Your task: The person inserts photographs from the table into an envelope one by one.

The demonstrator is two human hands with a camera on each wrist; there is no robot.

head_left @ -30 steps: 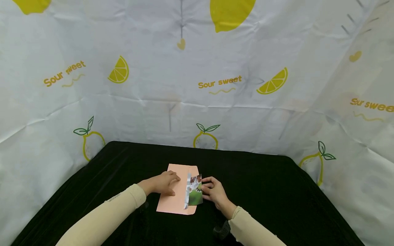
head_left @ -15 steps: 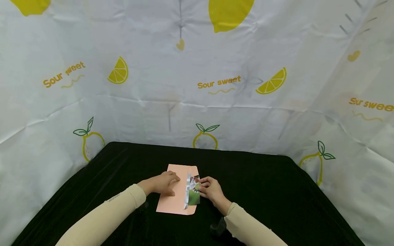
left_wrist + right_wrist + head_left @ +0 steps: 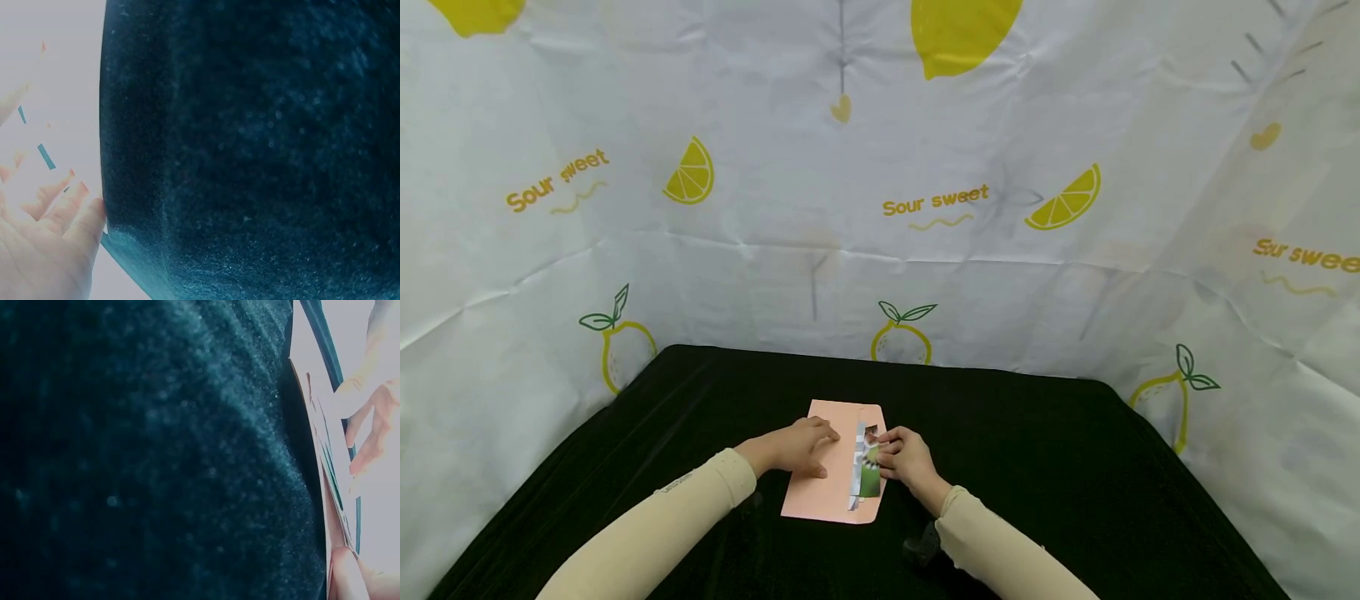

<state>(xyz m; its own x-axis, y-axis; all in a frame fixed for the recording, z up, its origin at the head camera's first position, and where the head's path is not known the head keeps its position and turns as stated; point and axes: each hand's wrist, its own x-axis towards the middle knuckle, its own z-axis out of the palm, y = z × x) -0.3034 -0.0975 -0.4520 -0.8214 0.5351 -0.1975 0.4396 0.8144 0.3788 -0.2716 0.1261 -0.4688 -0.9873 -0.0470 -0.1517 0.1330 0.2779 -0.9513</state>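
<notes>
A pink envelope (image 3: 820, 498) lies flat on the dark table, its flap turned to the right. My left hand (image 3: 792, 447) rests on the envelope's left part with fingers spread; overexposure washes that hand (image 3: 50, 250) out in the left wrist view. From the envelope's mouth sticks a photo (image 3: 869, 482) with a green lower part, beside a pale grey-white printed sheet (image 3: 855, 479). My right hand (image 3: 913, 462) pinches the photo's right edge over the flap. In the right wrist view, its thumb (image 3: 347, 575) lies at the edges of the layered papers. The photo's left part is hidden inside the envelope.
A black velvety cloth (image 3: 1037, 467) covers the table. Behind it hangs a white curtain (image 3: 775, 283) printed with lemons and lettering. A small dark object (image 3: 922, 546) sits by the right sleeve cuff.
My right hand has moved left, sliding the photo further into the envelope, so a narrower strip of it shows. The left hand and the envelope have stayed in place.
</notes>
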